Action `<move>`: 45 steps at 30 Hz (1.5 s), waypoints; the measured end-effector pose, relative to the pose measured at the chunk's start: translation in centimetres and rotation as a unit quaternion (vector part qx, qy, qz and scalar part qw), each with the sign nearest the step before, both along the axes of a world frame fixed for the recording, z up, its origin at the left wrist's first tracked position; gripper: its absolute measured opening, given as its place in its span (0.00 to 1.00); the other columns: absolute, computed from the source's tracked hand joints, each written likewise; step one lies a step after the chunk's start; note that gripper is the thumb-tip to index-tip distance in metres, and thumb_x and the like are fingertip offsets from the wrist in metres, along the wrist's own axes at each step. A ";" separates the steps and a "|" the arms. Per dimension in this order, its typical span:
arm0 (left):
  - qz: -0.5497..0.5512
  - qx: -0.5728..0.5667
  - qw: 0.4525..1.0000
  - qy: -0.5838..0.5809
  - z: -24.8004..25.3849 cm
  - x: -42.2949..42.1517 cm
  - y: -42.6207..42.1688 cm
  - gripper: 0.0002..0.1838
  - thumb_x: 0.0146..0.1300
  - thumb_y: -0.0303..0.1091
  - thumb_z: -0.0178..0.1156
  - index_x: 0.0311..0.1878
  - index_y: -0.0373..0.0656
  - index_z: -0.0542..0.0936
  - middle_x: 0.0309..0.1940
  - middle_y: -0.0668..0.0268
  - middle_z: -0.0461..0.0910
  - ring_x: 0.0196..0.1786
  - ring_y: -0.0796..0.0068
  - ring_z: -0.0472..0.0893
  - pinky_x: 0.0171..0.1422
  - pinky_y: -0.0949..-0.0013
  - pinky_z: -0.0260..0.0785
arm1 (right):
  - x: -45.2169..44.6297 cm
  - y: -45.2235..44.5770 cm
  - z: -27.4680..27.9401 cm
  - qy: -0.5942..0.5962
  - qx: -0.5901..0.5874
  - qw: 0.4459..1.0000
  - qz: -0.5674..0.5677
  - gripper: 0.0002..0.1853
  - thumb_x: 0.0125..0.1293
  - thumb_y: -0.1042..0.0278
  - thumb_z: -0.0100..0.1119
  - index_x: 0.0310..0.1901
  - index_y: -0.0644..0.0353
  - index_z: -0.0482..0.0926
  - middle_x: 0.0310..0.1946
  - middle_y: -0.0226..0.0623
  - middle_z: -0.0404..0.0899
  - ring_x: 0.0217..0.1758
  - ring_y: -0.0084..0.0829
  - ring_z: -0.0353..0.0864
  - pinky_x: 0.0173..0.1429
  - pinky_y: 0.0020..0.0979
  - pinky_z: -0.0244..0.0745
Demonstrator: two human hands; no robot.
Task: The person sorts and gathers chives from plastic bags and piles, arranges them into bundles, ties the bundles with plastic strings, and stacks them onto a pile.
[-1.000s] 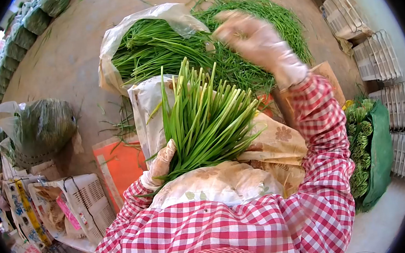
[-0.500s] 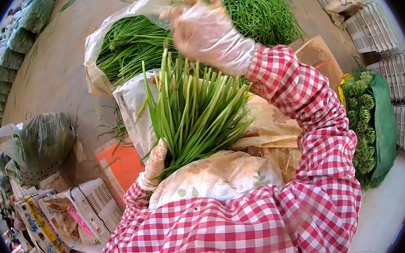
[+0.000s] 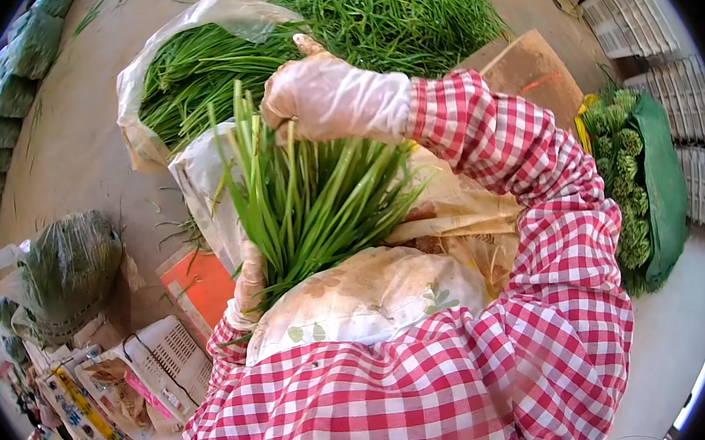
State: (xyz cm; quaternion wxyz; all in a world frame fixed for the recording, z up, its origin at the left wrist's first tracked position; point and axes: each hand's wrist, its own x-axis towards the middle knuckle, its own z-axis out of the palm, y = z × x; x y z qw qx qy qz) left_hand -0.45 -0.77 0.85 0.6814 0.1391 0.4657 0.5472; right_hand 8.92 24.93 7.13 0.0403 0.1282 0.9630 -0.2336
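Note:
A thick bunch of green chives [image 3: 317, 198] stands fanned out against my lap, stalk ends pointing away from me. My left hand [image 3: 250, 281], in a soiled glove, is closed around the left side of the bunch near its base; its other fingers are hidden behind the leaves. At the far ends of the stalks is my right hand [image 3: 329, 96], in a whitish glove. Its thumb sticks up, apart from the fingers, which bend down over the stalk ends and are partly hidden. A stained white cloth [image 3: 368, 298] covers my lap beneath the bunch.
Ahead lie a loose heap of chives [image 3: 402, 19] and more chives in a plastic bag [image 3: 132, 113]. Bundled greens [image 3: 626, 188] in green wrapping stand at right, near white crates [image 3: 628, 16]. A wrapped bundle [image 3: 71, 261], an orange sheet [image 3: 199, 284] and a crate [image 3: 168, 366] are at left.
My right hand has come down and toward me from above the heap onto the stalk ends. My left hand keeps its hold on the chives. The view has shifted slightly.

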 end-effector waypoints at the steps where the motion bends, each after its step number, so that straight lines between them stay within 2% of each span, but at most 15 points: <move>1: 0.012 0.033 0.999 0.004 -0.4 -0.1 -0.2 0.43 0.61 0.68 0.42 0.67 0.40 0.59 0.62 0.62 0.66 0.62 0.67 0.69 0.66 0.63 0.61 | 0.2 -0.1 0.0 -0.002 -0.002 1.000 -0.005 0.14 0.56 0.62 0.63 0.45 0.49 0.82 0.40 0.31 0.82 0.45 0.33 0.80 0.68 0.49 0.59; 5: -0.050 0.098 0.991 0.076 -0.7 -0.5 -0.1 0.51 0.54 0.75 0.41 0.69 0.42 0.56 0.64 0.63 0.64 0.64 0.67 0.66 0.67 0.62 0.60 | 0.4 0.0 2.0 -0.103 -0.180 0.966 -0.152 0.10 0.58 0.64 0.59 0.42 0.48 0.84 0.38 0.31 0.83 0.38 0.28 0.80 0.50 0.32 0.74; 9: 0.058 0.077 0.995 0.003 -3.3 -0.6 -0.3 0.54 0.51 0.77 0.43 0.70 0.43 0.52 0.67 0.63 0.59 0.66 0.66 0.63 0.69 0.63 0.58 | 0.3 2.1 -0.9 0.096 -0.238 0.925 -0.282 0.11 0.57 0.59 0.60 0.38 0.52 0.85 0.31 0.32 0.84 0.34 0.24 0.80 0.43 0.26 0.75; 12: 0.121 0.101 0.987 0.029 -3.4 -0.5 0.0 0.52 0.52 0.76 0.44 0.70 0.44 0.53 0.66 0.63 0.60 0.65 0.65 0.64 0.68 0.62 0.59 | 3.4 8.9 -3.5 0.292 0.045 0.903 -0.313 0.12 0.61 0.56 0.53 0.33 0.49 0.85 0.26 0.31 0.83 0.28 0.26 0.79 0.40 0.28 0.75; 13: 0.144 0.102 0.984 -0.004 -4.2 -0.7 -0.3 0.51 0.53 0.75 0.45 0.70 0.45 0.53 0.66 0.63 0.60 0.65 0.65 0.64 0.68 0.61 0.59 | 5.0 9.7 -2.3 0.219 0.105 0.897 -0.369 0.20 0.62 0.52 0.45 0.31 0.57 0.83 0.29 0.45 0.81 0.35 0.42 0.81 0.44 0.37 0.75; 15: 0.167 0.108 0.979 -0.035 -4.3 -0.9 -0.3 0.50 0.54 0.74 0.46 0.70 0.46 0.53 0.66 0.63 0.60 0.65 0.65 0.64 0.68 0.60 0.59 | 7.6 10.0 -1.4 0.018 0.099 0.919 -0.380 0.29 0.70 0.47 0.33 0.36 0.64 0.80 0.33 0.49 0.80 0.37 0.44 0.80 0.47 0.40 0.73; 17: 0.172 0.122 0.978 0.012 -3.7 -0.6 0.0 0.49 0.55 0.72 0.48 0.70 0.47 0.53 0.67 0.62 0.59 0.66 0.64 0.63 0.69 0.59 0.59 | 8.7 8.7 -4.3 0.234 0.099 0.914 -0.317 0.24 0.70 0.50 0.41 0.37 0.63 0.80 0.31 0.45 0.82 0.35 0.36 0.81 0.46 0.36 0.76; 19: 0.177 0.121 0.977 0.002 -3.9 -0.6 -0.4 0.48 0.55 0.71 0.48 0.70 0.47 0.53 0.67 0.63 0.59 0.66 0.64 0.63 0.69 0.59 0.58 | 8.5 4.6 -1.3 0.251 -0.306 0.829 -0.395 0.16 0.67 0.57 0.51 0.40 0.62 0.81 0.32 0.40 0.83 0.33 0.28 0.82 0.44 0.29 0.78; 21: 0.164 0.125 0.978 0.027 -4.0 -0.6 -0.9 0.49 0.55 0.71 0.48 0.71 0.46 0.52 0.68 0.63 0.58 0.67 0.64 0.62 0.69 0.60 0.57 | 7.9 0.3 1.1 0.330 -0.321 0.821 -0.338 0.11 0.64 0.60 0.57 0.40 0.59 0.81 0.32 0.37 0.83 0.30 0.22 0.81 0.40 0.25 0.78; 23: 0.162 0.134 0.977 -0.028 -4.1 -0.5 -1.4 0.46 0.57 0.67 0.50 0.69 0.45 0.54 0.65 0.63 0.61 0.64 0.65 0.65 0.67 0.62 0.60 | 6.8 -2.5 0.2 0.385 -0.155 0.874 -0.250 0.11 0.61 0.58 0.60 0.37 0.57 0.81 0.28 0.38 0.82 0.28 0.26 0.81 0.36 0.29 0.77; 25: 0.166 0.141 0.970 -0.112 -4.1 -0.5 -1.9 0.41 0.59 0.63 0.52 0.67 0.44 0.58 0.61 0.63 0.66 0.60 0.67 0.69 0.63 0.64 0.63 | 6.6 -3.9 1.4 0.131 0.087 0.966 -0.204 0.19 0.52 0.46 0.62 0.32 0.55 0.81 0.24 0.41 0.78 0.32 0.40 0.79 0.44 0.40 0.71; 30: 0.115 0.073 0.989 -0.064 -4.9 -1.2 -1.9 0.32 0.61 0.56 0.53 0.60 0.42 0.64 0.52 0.65 0.69 0.51 0.72 0.71 0.55 0.67 0.65 | 5.9 -3.6 0.0 0.002 0.081 0.978 -0.191 0.21 0.49 0.45 0.64 0.34 0.55 0.84 0.26 0.40 0.79 0.41 0.39 0.77 0.54 0.42 0.65; 37: 0.029 -0.015 0.999 0.032 -6.9 -2.5 -1.8 0.22 0.63 0.47 0.55 0.51 0.40 0.72 0.40 0.69 0.74 0.40 0.78 0.73 0.43 0.71 0.68 | 5.4 -2.8 -2.1 0.064 -0.081 0.968 -0.229 0.15 0.53 0.54 0.60 0.38 0.54 0.84 0.28 0.37 0.81 0.42 0.40 0.78 0.61 0.47 0.60; 42: -0.001 -0.037 0.981 0.189 -9.6 -3.2 -2.3 0.19 0.64 0.43 0.56 0.51 0.40 0.74 0.42 0.68 0.76 0.43 0.77 0.75 0.46 0.72 0.69 | 4.3 -2.6 -2.7 0.108 0.198 0.958 -0.177 0.07 0.58 0.64 0.57 0.30 0.56 0.81 0.18 0.31 0.75 0.29 0.26 0.76 0.61 0.37 0.62; 45: 0.046 0.014 0.991 0.121 -7.8 -1.9 -1.8 0.22 0.65 0.44 0.55 0.56 0.39 0.71 0.48 0.65 0.76 0.48 0.75 0.75 0.52 0.72 0.69 | 3.9 2.0 -1.5 0.046 0.485 0.860 -0.152 0.09 0.60 0.64 0.57 0.25 0.57 0.78 0.16 0.29 0.73 0.21 0.23 0.73 0.50 0.31 0.71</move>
